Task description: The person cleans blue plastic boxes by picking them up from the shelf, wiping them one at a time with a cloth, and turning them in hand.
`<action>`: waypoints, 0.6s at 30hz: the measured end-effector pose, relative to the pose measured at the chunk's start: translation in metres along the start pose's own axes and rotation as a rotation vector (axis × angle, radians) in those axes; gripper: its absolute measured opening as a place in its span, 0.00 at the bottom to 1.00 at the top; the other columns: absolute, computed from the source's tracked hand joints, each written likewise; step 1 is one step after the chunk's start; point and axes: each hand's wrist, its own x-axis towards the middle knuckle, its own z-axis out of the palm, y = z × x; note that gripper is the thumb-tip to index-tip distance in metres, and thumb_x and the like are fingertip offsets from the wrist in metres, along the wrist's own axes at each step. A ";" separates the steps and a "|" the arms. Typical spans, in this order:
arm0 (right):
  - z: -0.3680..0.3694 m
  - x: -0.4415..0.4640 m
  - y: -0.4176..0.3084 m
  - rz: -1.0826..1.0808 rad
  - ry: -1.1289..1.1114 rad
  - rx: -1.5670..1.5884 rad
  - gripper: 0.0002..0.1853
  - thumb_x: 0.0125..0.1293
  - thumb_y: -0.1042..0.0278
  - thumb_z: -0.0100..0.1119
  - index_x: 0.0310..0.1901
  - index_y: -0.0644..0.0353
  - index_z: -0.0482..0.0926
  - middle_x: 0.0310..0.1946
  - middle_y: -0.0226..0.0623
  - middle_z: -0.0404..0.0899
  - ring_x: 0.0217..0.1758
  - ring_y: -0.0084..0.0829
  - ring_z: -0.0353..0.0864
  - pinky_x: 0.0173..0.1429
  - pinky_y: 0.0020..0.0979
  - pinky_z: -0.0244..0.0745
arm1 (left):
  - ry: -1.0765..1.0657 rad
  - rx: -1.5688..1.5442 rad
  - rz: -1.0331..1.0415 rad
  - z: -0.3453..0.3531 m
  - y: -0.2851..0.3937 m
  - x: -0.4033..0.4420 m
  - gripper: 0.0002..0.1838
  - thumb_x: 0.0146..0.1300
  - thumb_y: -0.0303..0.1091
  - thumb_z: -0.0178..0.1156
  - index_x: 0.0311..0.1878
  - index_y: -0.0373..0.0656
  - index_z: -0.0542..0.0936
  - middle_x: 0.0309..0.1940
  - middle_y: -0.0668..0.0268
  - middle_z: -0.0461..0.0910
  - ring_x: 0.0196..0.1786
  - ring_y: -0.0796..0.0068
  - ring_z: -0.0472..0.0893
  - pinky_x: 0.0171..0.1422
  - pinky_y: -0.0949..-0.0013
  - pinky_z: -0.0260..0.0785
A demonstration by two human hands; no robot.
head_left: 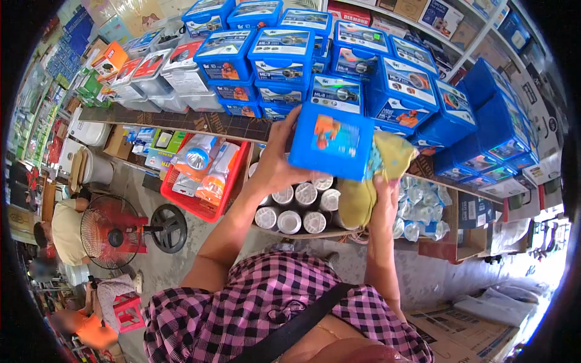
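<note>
My left hand (279, 154) grips the left side of a blue plastic box (331, 142) with a printed label of an orange figure, tilted up in front of the shelf. In my right hand (384, 202) is a yellowish-green cloth (358, 202), bunched against the box's lower right edge; part of it hangs below. The right fingers are partly covered by the cloth. Just behind the held box sits another blue box (336, 92) marked ML-6, in a row of stacked blue boxes (280, 54) with picture labels.
Below the shelf edge (175, 121) stand a carton of white-capped cylinders (289, 222), a red basket (209, 209) of packaged goods and clear-wrapped items (417, 209). To the left are a red fan (115, 236) and two people (91, 327). Cardboard (460, 333) lies at lower right.
</note>
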 end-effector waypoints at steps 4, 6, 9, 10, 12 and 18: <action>-0.002 -0.027 0.001 -0.176 0.036 -0.109 0.28 0.71 0.62 0.56 0.69 0.62 0.64 0.57 0.36 0.76 0.58 0.27 0.75 0.63 0.30 0.69 | -0.080 -0.432 -0.166 0.001 0.019 -0.024 0.67 0.35 0.39 0.86 0.77 0.41 0.51 0.69 0.52 0.64 0.69 0.57 0.69 0.71 0.55 0.66; -0.003 -0.037 -0.008 -0.281 0.106 -0.082 0.29 0.71 0.64 0.55 0.70 0.63 0.62 0.59 0.38 0.75 0.59 0.30 0.75 0.64 0.31 0.68 | -0.097 -0.494 -0.224 0.010 0.027 -0.031 0.66 0.36 0.39 0.85 0.77 0.40 0.53 0.71 0.51 0.62 0.72 0.57 0.68 0.74 0.56 0.63; -0.028 -0.049 -0.020 -0.343 0.048 -0.277 0.26 0.62 0.70 0.63 0.61 0.64 0.71 0.54 0.38 0.77 0.60 0.33 0.73 0.63 0.35 0.70 | -0.073 -0.157 -0.237 0.032 0.020 -0.041 0.64 0.33 0.40 0.86 0.75 0.37 0.58 0.70 0.50 0.63 0.72 0.54 0.67 0.76 0.59 0.59; -0.032 -0.051 -0.034 -0.362 -0.040 -0.516 0.24 0.57 0.71 0.68 0.56 0.63 0.75 0.51 0.38 0.79 0.58 0.35 0.75 0.62 0.37 0.71 | -0.089 -0.163 -0.243 0.039 0.025 -0.044 0.64 0.33 0.40 0.86 0.75 0.37 0.58 0.70 0.50 0.63 0.72 0.54 0.67 0.76 0.59 0.59; -0.024 -0.041 -0.072 -0.718 -0.484 -1.163 0.22 0.45 0.70 0.72 0.44 0.62 0.80 0.44 0.41 0.79 0.51 0.44 0.77 0.56 0.42 0.73 | -0.187 0.009 -0.102 0.056 0.036 -0.048 0.64 0.32 0.41 0.85 0.75 0.37 0.58 0.69 0.49 0.64 0.71 0.51 0.67 0.75 0.58 0.59; -0.065 -0.013 -0.078 -0.313 -0.295 -0.927 0.16 0.55 0.67 0.71 0.43 0.65 0.80 0.38 0.44 0.78 0.45 0.49 0.77 0.50 0.44 0.74 | -0.405 -0.113 -0.054 0.101 0.066 -0.091 0.65 0.31 0.50 0.85 0.73 0.36 0.62 0.67 0.48 0.65 0.69 0.46 0.68 0.73 0.52 0.62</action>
